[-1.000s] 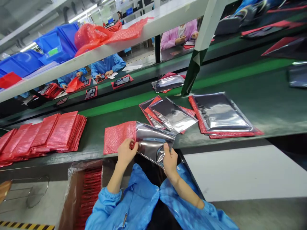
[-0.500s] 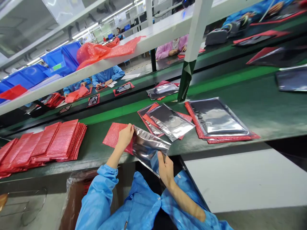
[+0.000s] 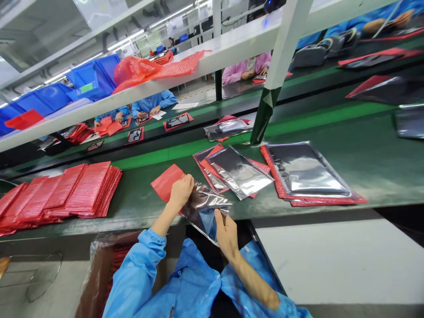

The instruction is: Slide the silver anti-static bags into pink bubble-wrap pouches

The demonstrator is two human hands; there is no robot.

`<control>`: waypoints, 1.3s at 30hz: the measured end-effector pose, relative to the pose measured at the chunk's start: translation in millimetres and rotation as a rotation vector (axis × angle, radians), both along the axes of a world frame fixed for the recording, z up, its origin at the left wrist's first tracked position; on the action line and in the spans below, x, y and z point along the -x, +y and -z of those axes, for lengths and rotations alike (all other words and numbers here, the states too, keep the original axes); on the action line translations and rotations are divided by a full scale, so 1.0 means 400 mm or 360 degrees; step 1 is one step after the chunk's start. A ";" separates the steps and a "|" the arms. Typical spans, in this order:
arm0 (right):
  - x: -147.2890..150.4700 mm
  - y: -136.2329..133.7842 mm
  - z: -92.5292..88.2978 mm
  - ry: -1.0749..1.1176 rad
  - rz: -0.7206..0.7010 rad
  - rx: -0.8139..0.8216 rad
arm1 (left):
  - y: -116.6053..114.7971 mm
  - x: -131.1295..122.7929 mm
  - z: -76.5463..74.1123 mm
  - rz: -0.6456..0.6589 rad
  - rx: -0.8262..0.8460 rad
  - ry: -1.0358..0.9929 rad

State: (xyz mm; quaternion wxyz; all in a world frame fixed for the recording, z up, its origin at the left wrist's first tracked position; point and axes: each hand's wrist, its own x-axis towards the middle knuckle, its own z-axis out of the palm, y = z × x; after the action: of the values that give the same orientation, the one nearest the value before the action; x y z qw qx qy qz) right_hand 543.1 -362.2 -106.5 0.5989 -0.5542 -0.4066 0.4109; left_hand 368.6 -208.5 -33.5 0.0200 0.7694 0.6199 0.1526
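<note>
My left hand (image 3: pixel 182 190) is closed where a red bubble-wrap bag (image 3: pixel 165 181) and a shiny silver antistatic bag (image 3: pixel 205 203) meet. The red bag sticks out to the left over the green bench, and its edge also shows under my fingers. At the silver bag's near right end, my right hand (image 3: pixel 227 232) pinches it with the thumb on top. The silver bag slants between both hands at the bench's front edge. Whether its far end sits inside the red bag is hidden by my left hand.
Red bubble bags (image 3: pixel 89 190) lie stacked at left. Silver bags on red ones (image 3: pixel 240 172) lie beyond my hands, with another silver-and-red pile (image 3: pixel 308 172) at right. A post (image 3: pixel 270 106) rises from the bench (image 3: pixel 380 154). A shelf carries blue bins (image 3: pixel 92 77). Co-workers sit opposite.
My left hand has shifted slightly right along the silver bag, less of which shows. The red bag has tilted upward. The whole view has moved slightly.
</note>
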 end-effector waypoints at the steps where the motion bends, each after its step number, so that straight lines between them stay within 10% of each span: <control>1: -0.001 0.007 0.003 0.0033 0.0061 0.0015 | -0.009 -0.012 0.007 0.0038 0.0022 -0.0006; 5: -0.023 0.020 0.013 0.0147 0.0305 0.0105 | -0.070 -0.006 0.037 -0.0008 -0.0027 -0.0196; 10: -0.033 0.010 -0.004 0.0419 0.0459 0.0187 | -0.165 0.054 0.133 -0.0595 -0.0218 -0.1157; 18: -0.017 -0.090 -0.020 0.0706 -0.0257 0.0384 | -0.202 0.018 0.168 -0.0839 0.0438 -0.2709; 22: -0.167 -0.141 -0.063 0.0911 -0.0940 0.0468 | -0.283 0.055 0.136 -0.0888 0.0724 -0.2737; 29: -0.197 -0.079 -0.073 0.0547 -0.0839 0.0417 | -0.494 0.041 0.112 -0.0763 0.1216 -0.2477; 39: -0.096 -0.136 -0.044 0.0356 -0.0540 0.0458 | -0.608 0.037 0.158 -0.1092 0.0296 -0.2006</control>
State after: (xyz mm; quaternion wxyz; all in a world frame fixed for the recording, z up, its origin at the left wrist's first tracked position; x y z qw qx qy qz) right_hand 581.3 -416.7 -89.0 0.4775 -0.5089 -0.3623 0.6179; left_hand 353.8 -451.8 -96.7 0.3900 0.2924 0.7076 0.5115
